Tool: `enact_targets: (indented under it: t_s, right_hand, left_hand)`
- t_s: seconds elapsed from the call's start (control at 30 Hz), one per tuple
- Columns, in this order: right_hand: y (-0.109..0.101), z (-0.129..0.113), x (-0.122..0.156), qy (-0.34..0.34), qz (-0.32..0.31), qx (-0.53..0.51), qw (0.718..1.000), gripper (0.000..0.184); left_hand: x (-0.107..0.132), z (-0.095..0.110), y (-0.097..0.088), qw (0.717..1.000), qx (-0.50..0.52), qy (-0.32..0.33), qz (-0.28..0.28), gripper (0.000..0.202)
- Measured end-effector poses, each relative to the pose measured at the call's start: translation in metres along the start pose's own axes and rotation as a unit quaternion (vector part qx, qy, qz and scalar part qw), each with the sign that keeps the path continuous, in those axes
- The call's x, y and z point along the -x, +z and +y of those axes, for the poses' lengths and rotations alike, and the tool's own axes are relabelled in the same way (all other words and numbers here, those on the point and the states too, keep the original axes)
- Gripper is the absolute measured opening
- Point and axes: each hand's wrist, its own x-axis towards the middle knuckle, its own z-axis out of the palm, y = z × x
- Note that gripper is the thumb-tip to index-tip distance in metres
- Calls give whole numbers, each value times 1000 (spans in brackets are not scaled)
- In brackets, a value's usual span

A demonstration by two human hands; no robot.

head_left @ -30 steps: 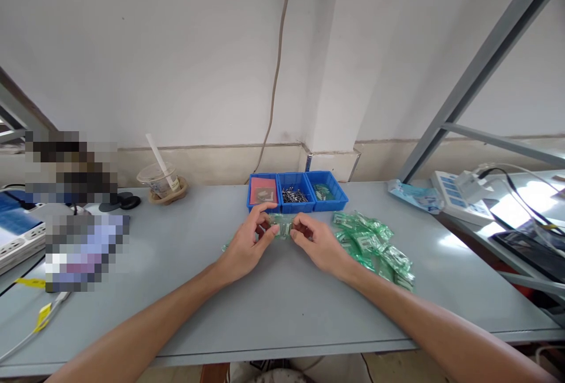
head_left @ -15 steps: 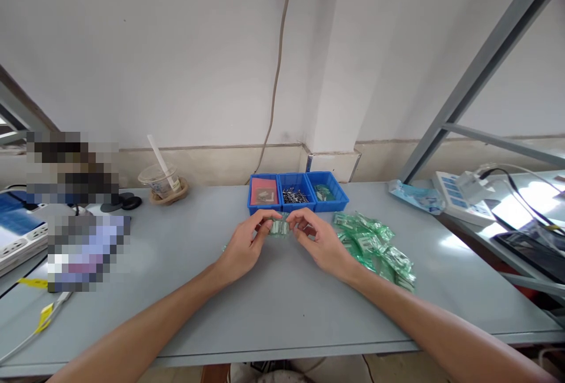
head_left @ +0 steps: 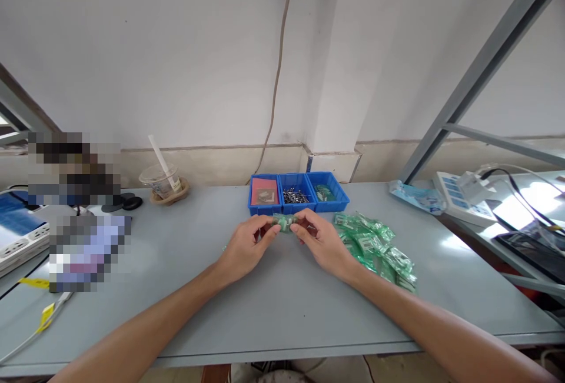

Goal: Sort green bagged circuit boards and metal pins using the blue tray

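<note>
Between my two hands is a small green-tinted plastic bag [head_left: 284,222] with pale pieces inside, held above the table in front of the blue bins. My left hand [head_left: 251,240] pinches its left end between thumb and fingers. Its right end is gripped the same way by my right hand [head_left: 321,240]. Just behind them stand three joined blue bins: the left bin [head_left: 263,209] has a pink sheet and a clear packet, the middle bin [head_left: 297,206] many small metal parts, the right bin [head_left: 327,203] green bags. Beside my right forearm lies a pile of green bags [head_left: 375,242].
A cup with a straw [head_left: 161,177] stands at the back left. Power strips [head_left: 26,247] and cables lie along the left edge. To the right are a blue packet [head_left: 417,196], a white power strip [head_left: 463,197] and a metal frame post [head_left: 468,71].
Both thumbs have come onto the bag, and my right hand now grips its right end more firmly. The bag looks more bunched and narrower. The pile and bins have stayed put.
</note>
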Motion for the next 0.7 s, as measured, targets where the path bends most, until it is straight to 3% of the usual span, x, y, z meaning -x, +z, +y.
enact_targets:
  t_s: [0.2, 0.5, 0.7]
  right_hand:
    - [3, -2, -1, 10, 26, -73, 997, 25]
    - [-1, -4, -2, 12, 37, -24, 999, 24]
    - [1, 0, -2, 32, 30, -74, 996, 35]
  left_hand:
    - [-2, -4, 1, 1000, -14, 13, 22, 36]
    - [-1, -5, -3, 985, -34, 167, 33, 22]
    - [-2, -9, -3, 987, -17, 155, 39, 22]
